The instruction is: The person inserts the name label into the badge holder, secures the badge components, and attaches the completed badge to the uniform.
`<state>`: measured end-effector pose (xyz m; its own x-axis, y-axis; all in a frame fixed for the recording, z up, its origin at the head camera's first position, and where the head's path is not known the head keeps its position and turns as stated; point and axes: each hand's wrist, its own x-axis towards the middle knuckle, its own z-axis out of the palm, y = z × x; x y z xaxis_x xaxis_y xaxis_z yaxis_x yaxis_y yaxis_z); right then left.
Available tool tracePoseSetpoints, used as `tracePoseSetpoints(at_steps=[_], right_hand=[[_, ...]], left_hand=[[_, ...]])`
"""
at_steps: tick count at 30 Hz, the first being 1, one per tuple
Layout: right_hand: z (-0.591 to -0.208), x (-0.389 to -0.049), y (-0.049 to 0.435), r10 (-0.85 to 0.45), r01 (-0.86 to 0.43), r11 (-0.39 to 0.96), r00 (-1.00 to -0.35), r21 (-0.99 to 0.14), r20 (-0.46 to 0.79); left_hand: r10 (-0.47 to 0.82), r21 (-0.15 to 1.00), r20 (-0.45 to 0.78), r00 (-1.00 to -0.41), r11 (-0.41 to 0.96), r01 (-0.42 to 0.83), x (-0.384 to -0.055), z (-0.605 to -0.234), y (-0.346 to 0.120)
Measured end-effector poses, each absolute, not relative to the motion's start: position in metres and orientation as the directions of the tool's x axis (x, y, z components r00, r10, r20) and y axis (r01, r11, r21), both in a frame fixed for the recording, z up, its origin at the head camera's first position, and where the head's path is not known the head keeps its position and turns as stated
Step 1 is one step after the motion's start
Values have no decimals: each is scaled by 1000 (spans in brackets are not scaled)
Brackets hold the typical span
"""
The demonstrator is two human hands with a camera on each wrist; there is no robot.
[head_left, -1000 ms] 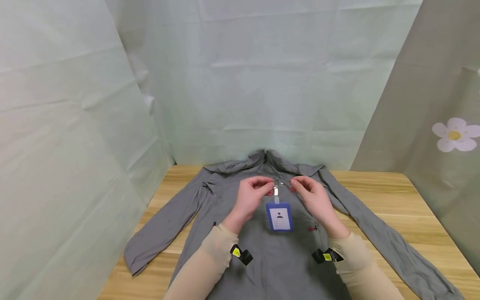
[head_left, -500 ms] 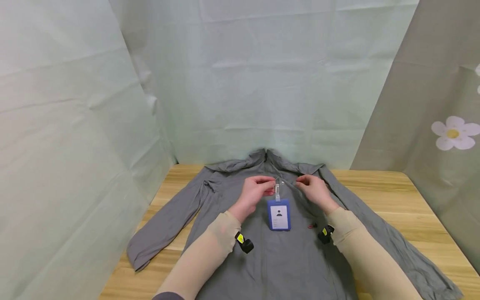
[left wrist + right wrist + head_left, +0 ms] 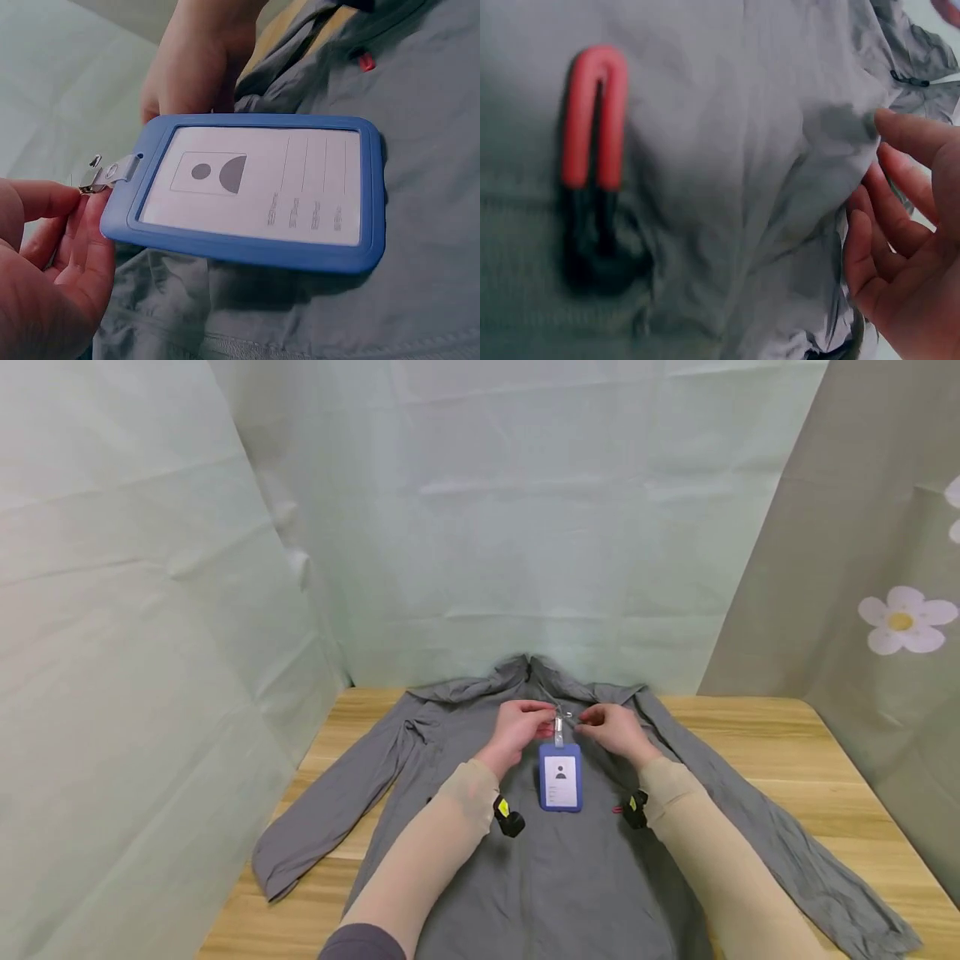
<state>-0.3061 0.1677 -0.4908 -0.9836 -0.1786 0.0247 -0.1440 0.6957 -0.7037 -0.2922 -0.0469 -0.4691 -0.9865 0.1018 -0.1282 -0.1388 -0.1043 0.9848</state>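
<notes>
A grey zip jacket (image 3: 495, 860) lies spread on the table, collar towards the back. A blue-framed ID badge holder (image 3: 561, 778), with a card showing a person icon, hangs from a clear strap and metal clip above the jacket's chest. My left hand (image 3: 519, 728) pinches the clip by its top; the badge (image 3: 255, 191) fills the middle of the left wrist view. My right hand (image 3: 613, 728) is close to the right of the clip. In the right wrist view its fingers (image 3: 900, 232) pinch a raised fold of the jacket; the fingertips are partly hidden.
A red-and-black zipper pull (image 3: 594, 150) lies on the jacket below my right hand. The sleeves (image 3: 330, 822) spread out over the wooden table (image 3: 772, 743). Pale cloth (image 3: 480, 552) hangs behind the table and at its sides.
My right hand first moves away from the clip, then returns towards it with the jacket fold. The left hand, still pinching the clip, moves slightly farther back and right, carrying the badge.
</notes>
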Motion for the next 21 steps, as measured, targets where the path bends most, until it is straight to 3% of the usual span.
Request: tracePoseSetpoints(at_steps=[11, 21], right_hand=[[-500, -312, 168, -154, -126, 679, -988, -724, 28], [-505, -318, 168, -128, -121, 694, -991, -709, 45]], left_hand=[[-8, 979, -171, -985, -118, -169, -306, -476, -36], [0, 983, -182, -983, -28, -182, -305, -489, -26]])
